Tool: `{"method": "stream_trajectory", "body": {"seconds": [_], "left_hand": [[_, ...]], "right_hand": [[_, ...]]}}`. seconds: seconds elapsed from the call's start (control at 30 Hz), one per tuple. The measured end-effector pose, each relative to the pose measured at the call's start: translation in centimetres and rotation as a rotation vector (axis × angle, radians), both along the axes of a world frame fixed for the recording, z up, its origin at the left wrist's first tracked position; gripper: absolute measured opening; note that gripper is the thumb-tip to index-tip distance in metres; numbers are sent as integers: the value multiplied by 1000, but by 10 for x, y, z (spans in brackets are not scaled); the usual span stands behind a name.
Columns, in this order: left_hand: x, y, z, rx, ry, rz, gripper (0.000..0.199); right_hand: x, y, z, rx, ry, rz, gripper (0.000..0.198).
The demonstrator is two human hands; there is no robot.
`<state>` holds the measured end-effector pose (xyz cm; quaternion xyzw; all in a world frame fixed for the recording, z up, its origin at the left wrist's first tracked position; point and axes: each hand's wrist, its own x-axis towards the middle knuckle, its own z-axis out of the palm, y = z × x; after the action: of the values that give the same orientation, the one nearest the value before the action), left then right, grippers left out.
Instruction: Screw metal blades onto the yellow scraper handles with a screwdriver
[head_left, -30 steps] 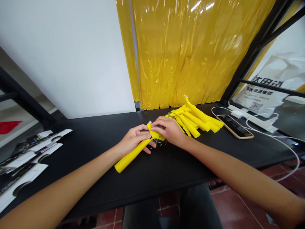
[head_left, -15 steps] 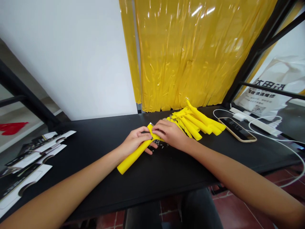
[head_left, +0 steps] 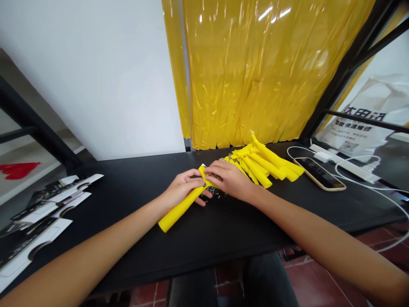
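A long yellow plastic handle (head_left: 179, 212), wider at its lower end, slants across the black table. My left hand (head_left: 186, 186) grips it near its upper end, thumb on top and the other fingers beneath. Curled over that same upper end is my right hand (head_left: 227, 178), its fingertips pressed on the yellow piece; what lies under them is hidden. Small metal screws (head_left: 218, 196) are scattered on the table just below my fingers. To the right of my right hand lies a pile of similar yellow handles (head_left: 262, 164), some with metal bits at their narrow ends.
At right, a phone (head_left: 319, 174) lies beside a white power strip (head_left: 348, 164) with looping white cables. A white plastic bag (head_left: 358, 115) stands behind. Black-and-white card boxes (head_left: 47, 213) are stacked at left. A yellow strip curtain (head_left: 255, 76) hangs behind the black table (head_left: 128, 247).
The view has shifted very slightly. Both hands keep their hold on the yellow handle, with no clear movement of the fingers.
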<state>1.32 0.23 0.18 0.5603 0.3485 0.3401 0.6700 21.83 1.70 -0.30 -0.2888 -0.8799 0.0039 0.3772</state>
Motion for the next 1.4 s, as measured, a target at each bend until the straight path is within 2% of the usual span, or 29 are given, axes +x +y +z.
{"method": "stream_trajectory", "body": {"seconds": [0.23,0.43,0.73,0.97,1.07,1.17,1.27,1.4], "left_hand": [[0,-1,-3,20,0,-11,31],[0,0,-4,24,9,-30,31],[0,-2,-2,44,11,-67,29],[1,-2,0,46,44,-55,33],[2,-3,1,54,37,-80,31],[1,-4,2,45,32,-82,30],[-1,0,2,-8,21,-45,31],[-5,11,-1,-126,-27,20,30]], "right_hand": [[1,-4,6,-8,-48,-43,19],[1,-9,11,-3,-176,-92,21],[0,-12,13,173,-409,-219,35],[0,-14,17,215,-503,-220,26],[-3,-14,13,213,-462,-259,33],[-6,-15,12,170,-396,-267,43],[-1,-14,18,19,-296,-248,44],[29,-5,37,-168,-188,-264,40]]}}
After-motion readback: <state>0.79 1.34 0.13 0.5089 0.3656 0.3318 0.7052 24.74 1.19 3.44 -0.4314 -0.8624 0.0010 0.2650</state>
